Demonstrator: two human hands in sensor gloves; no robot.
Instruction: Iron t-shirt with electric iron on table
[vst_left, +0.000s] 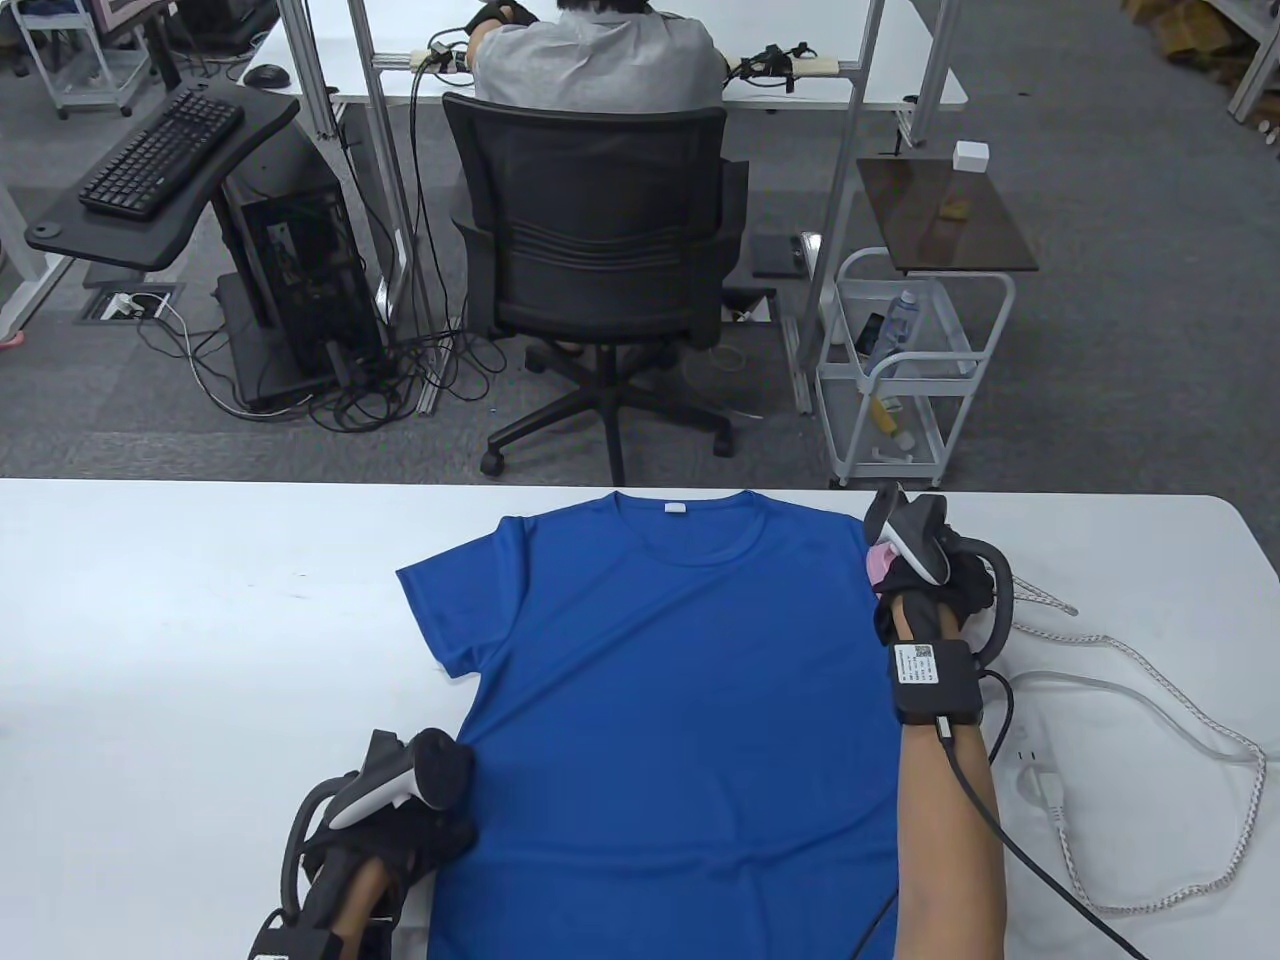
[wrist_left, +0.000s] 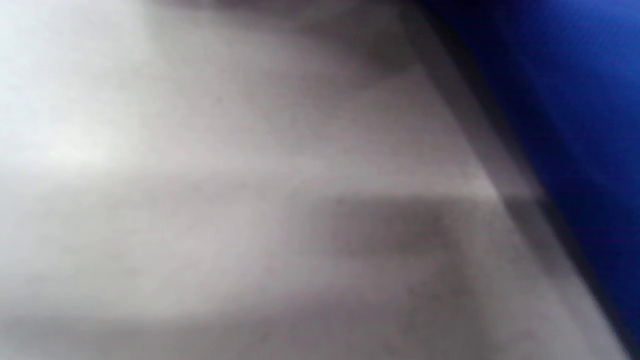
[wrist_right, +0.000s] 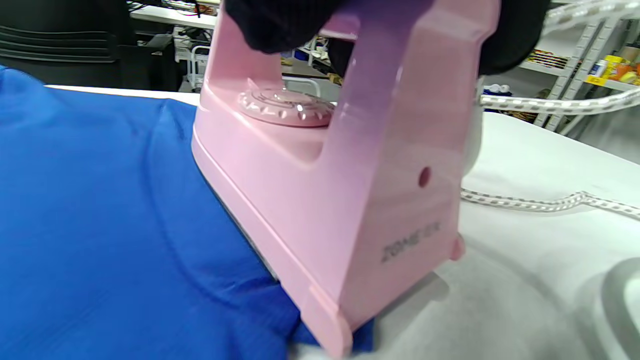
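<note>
Right hand (vst_left: 925, 575) grips iron (wrist_right: 325, 200) on shirt (vst_left: 680, 690) right sleeve, near tabletop's far edge; left hand (vst_left: 400, 810) fingers hidden; most of shirt seemingly unironed.

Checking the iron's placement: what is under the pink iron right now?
The pink iron sits on the blue t-shirt edge, white table beside. Its soleplate and the covered cloth are hidden.
</note>
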